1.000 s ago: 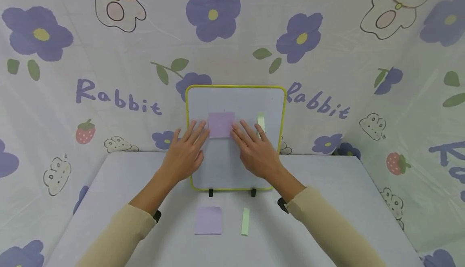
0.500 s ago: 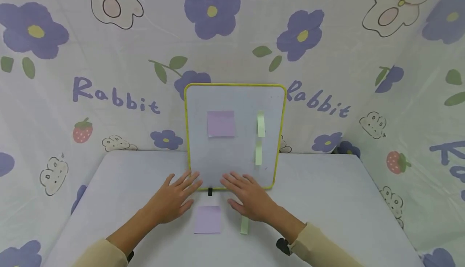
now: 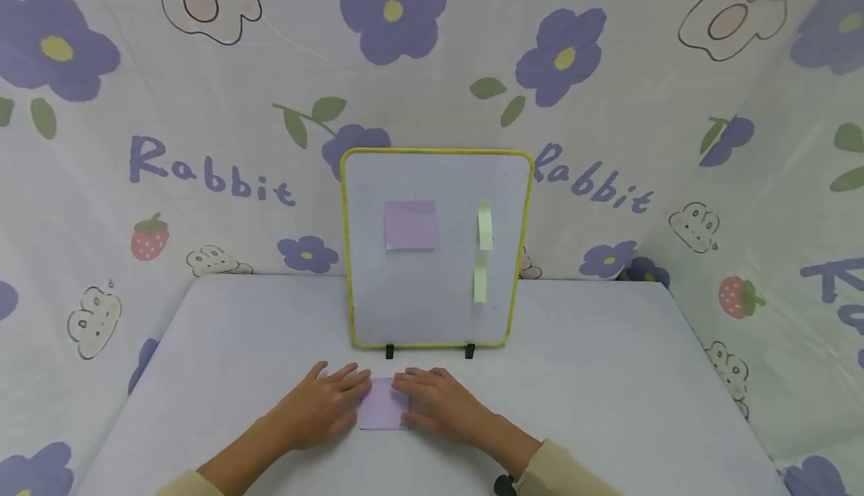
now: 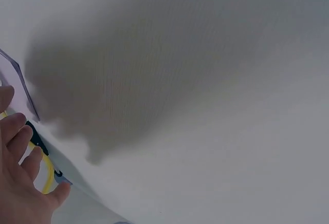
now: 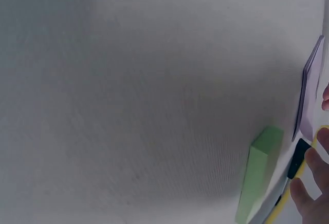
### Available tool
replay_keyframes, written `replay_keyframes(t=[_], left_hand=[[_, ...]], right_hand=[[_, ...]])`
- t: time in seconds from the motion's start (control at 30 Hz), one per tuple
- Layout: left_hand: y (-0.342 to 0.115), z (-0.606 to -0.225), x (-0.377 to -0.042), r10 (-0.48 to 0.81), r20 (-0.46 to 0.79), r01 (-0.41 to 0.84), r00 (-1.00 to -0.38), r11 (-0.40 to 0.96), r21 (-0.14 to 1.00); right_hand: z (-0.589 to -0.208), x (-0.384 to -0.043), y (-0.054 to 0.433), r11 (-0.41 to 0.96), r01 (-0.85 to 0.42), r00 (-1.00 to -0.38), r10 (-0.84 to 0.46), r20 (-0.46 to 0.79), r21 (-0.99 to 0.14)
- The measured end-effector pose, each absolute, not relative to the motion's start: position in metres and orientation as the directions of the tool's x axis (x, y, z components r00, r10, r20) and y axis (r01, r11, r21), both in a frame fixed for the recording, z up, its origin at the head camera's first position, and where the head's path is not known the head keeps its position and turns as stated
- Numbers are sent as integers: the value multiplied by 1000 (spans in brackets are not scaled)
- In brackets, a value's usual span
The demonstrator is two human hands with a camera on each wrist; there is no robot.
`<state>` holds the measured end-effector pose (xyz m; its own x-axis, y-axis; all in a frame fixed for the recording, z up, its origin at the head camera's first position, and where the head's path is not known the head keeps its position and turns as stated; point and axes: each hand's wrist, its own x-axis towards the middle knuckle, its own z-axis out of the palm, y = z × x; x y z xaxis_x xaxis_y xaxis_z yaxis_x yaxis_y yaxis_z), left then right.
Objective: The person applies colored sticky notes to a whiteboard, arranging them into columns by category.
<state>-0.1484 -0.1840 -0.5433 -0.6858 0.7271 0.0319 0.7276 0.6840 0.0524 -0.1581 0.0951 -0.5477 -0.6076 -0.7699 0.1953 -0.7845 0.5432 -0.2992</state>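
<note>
A purple sticky note pad (image 3: 383, 406) lies on the white table, with one hand at either side of it. My left hand (image 3: 317, 410) has its fingers extended at the pad's left edge. Across from it, my right hand (image 3: 448, 410) reaches over the right edge, fingers loosely extended. In both wrist views the fingers hover close to the pad, and I cannot tell whether they touch it. A green sticky note strip pad (image 5: 257, 175) shows in the right wrist view; the right hand hides it in the head view.
Behind the hands stands a yellow-framed whiteboard (image 3: 425, 301) on black feet (image 3: 469, 351). It bears a purple sticky note (image 3: 410, 225) and two green strips, an upper strip (image 3: 485, 226) and a lower strip (image 3: 480, 283). A printed curtain (image 3: 432, 106) hangs behind the table (image 3: 594, 376).
Both hands have left the purple note on the whiteboard and come down toward me to the purple pad on the table. The lower green strip on the board has come into sight.
</note>
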Motion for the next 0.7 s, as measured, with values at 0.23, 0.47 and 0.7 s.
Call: replay_keyframes(t=[0.23, 0.47, 0.7], left_hand=[[-186, -547, -146, 723, 3, 722, -691, 689, 63], [-187, -549, -146, 728, -26, 727, -685, 685, 39], [-190, -552, -149, 747, 1, 747, -665, 664, 22]], right_hand=[[-556, -159, 87, 626, -702, -682, -728, 67, -341], [-559, -159, 87, 657, -675, -704, -710, 25, -336], [-558, -158, 87, 650, -686, -699, -713, 48, -327]])
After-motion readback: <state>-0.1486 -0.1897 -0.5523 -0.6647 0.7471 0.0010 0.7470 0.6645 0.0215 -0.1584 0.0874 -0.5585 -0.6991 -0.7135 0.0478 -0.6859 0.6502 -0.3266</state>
